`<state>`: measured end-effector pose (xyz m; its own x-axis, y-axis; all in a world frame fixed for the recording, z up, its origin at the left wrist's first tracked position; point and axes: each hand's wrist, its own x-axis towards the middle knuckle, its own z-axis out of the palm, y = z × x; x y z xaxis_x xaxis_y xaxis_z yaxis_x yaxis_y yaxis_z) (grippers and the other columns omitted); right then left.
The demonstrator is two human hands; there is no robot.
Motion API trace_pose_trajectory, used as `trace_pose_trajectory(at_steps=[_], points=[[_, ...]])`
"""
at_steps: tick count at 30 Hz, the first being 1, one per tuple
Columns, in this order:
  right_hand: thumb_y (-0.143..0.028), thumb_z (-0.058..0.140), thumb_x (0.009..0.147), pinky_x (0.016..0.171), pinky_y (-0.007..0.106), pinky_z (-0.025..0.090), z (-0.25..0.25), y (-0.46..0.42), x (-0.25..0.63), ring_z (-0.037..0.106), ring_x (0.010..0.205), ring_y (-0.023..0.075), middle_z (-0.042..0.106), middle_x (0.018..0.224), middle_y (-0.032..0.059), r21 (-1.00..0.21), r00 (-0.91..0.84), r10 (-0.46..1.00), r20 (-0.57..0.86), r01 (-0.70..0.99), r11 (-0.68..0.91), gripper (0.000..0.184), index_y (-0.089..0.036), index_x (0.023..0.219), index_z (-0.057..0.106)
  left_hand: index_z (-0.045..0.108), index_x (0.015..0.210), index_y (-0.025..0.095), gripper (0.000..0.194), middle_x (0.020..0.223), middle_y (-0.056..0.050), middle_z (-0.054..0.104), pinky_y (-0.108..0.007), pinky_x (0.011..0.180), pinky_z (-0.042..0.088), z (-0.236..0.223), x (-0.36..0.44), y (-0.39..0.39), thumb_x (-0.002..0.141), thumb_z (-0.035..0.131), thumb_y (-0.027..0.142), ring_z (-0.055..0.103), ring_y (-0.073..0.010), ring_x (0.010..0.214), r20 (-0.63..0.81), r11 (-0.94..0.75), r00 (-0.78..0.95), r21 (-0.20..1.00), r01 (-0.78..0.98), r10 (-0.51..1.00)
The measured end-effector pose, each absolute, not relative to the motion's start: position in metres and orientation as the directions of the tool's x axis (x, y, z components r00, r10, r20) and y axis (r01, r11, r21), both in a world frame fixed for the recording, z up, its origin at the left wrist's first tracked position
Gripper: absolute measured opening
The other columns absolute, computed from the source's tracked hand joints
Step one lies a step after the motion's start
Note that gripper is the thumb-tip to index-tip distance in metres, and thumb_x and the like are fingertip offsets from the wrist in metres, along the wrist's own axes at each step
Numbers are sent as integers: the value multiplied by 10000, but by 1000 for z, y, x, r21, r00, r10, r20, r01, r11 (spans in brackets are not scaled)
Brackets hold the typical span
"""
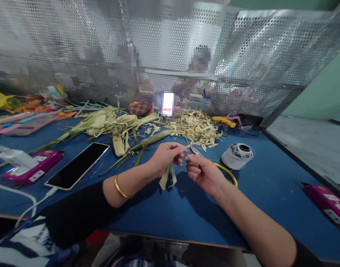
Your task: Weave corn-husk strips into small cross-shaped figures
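My left hand (170,155) is closed in a pinch over the blue table (159,218), with two pale ends of a corn husk strip (164,179) hanging below its fingers. Facing it, a small gap away, my right hand (202,171) is closed with thumb and forefinger together; what it pinches is too small to make out. A pointed metal tip (196,151) shows behind these fingers, and a yellow loop (231,175) curves out beyond the hand. Whether the two belong together is hidden. A spool of white thread (234,157) stands to the right.
Whole corn husks (103,120) and a heap of shredded husk (196,126) lie at the back, before a perforated metal screen (164,40). A phone (78,167) on a cable and a purple box (49,163) are left. Another purple box (330,204) sits at the right edge.
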<state>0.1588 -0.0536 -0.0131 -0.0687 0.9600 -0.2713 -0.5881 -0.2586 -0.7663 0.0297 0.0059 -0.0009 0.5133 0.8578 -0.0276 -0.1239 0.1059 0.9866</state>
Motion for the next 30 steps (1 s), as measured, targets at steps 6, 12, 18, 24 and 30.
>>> trace_pose_trajectory(at_steps=[6,12,18,24,30], points=[[-352,699,639,407,218,208,-19,-57,154,215,397,52,349,440,-91,-971,153,986,-72,-236,-34,216,-183,624,566,611,646,119,138,526,42,540,-167,444,424,-4,31,3,777,571,130,496,-48,404,-10,4,431,1000,14,902],[-316,535,797,520,253,299,-16,-56,170,380,523,115,430,557,-45,-801,193,902,387,555,225,137,-196,738,565,612,680,118,116,586,-3,617,-179,510,486,-5,33,2,792,591,139,620,-95,526,-281,372,483,923,-101,829],[-250,490,812,526,249,320,-16,-54,172,391,527,127,389,586,-53,-681,94,872,480,666,303,77,-205,847,542,601,730,117,82,665,-49,664,-179,523,497,-4,33,4,810,579,113,637,-108,562,-361,548,564,812,-203,743],[-266,550,818,572,264,358,-27,-53,165,435,579,145,471,652,-3,-519,38,841,539,802,296,126,-200,808,656,573,675,120,190,596,-5,591,-197,586,510,-8,35,3,852,516,81,549,-66,489,-343,573,564,762,-301,752],[-258,560,806,572,275,354,-34,-49,162,464,580,155,506,643,8,-524,83,845,529,815,248,150,-219,753,695,579,679,121,221,626,-27,612,-233,642,521,-7,36,-2,872,478,82,575,-94,554,-372,602,554,733,-317,744]])
